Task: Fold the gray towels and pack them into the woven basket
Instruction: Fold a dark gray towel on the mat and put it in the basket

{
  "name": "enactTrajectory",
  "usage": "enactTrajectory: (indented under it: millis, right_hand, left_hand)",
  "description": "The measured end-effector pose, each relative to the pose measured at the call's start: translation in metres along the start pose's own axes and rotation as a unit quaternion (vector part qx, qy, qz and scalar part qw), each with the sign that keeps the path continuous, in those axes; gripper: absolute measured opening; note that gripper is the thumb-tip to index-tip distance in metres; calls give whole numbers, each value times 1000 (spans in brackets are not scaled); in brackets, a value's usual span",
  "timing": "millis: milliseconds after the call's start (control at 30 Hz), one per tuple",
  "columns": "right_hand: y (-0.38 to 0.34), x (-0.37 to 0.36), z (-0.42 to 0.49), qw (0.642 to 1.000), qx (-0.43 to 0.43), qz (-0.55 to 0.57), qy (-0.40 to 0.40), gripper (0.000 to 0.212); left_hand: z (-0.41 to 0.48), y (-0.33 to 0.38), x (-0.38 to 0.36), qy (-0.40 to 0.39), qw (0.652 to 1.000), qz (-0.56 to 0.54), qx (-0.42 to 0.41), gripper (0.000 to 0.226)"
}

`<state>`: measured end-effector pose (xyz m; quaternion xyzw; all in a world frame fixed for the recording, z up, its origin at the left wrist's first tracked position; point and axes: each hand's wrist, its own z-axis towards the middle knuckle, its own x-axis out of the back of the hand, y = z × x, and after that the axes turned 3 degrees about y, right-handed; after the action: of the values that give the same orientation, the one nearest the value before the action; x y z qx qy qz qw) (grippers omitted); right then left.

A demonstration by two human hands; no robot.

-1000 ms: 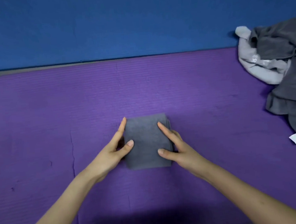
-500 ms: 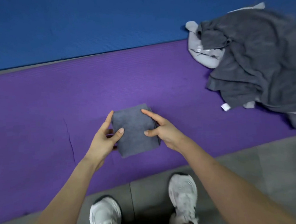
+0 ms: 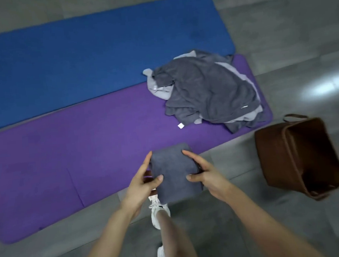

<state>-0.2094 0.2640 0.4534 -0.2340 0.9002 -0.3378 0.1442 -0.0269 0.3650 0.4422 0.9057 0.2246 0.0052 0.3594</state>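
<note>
- The folded gray towel (image 3: 174, 170) is a compact dark gray rectangle with a smooth, flat top face. Stacked fold layers show along its right edge.
- Its long axis runs away from me and back toward me, with the near end angled slightly to my right. The top face is tilted up toward my view.
- I hold the towel in the air over the near edge of the purple mat (image 3: 66, 155) and the gray floor (image 3: 230, 214), above my white shoe (image 3: 157, 207).
- My left hand (image 3: 142, 182) grips the left edge: thumb on top, index finger straight along the edge, other fingers underneath.
- My right hand (image 3: 206, 174) grips the right edge the same way: thumb on top, index finger extended.
- The brown woven basket (image 3: 299, 159) stands on the floor to my right, well apart from the towel, its dark opening visible.
- A pile of unfolded gray towels (image 3: 208, 91) lies on the far right end of the purple mat, beside the blue mat (image 3: 79, 54).
</note>
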Motion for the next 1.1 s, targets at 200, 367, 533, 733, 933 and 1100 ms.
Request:
enactTrajectory:
  millis: [200, 367, 533, 733, 933, 1100]
  right_hand:
    - [11, 81, -77, 997, 55, 27, 43, 69]
    - [20, 165, -116, 994, 78, 24, 70, 72]
    - [23, 284, -141, 990, 82, 6, 112, 69]
    - [28, 455, -142, 989, 71, -23, 131, 70]
    - [49, 580, -115, 987, 49, -27, 149, 70]
    - [82, 655, -94, 986, 19, -33, 164, 69]
  left_hand:
    - [-38, -4, -98, -46, 998, 25, -44, 69]
    - [-50, -18, -195, -49, 995, 47, -78, 69]
    - [-27, -34, -316, -66, 989, 83, -105, 64]
    - [25, -58, -481, -72, 985, 107, -114, 67]
    - [88, -104, -598, -50, 988, 114, -92, 73]
    - [143, -148, -665, -79, 981, 148, -93, 73]
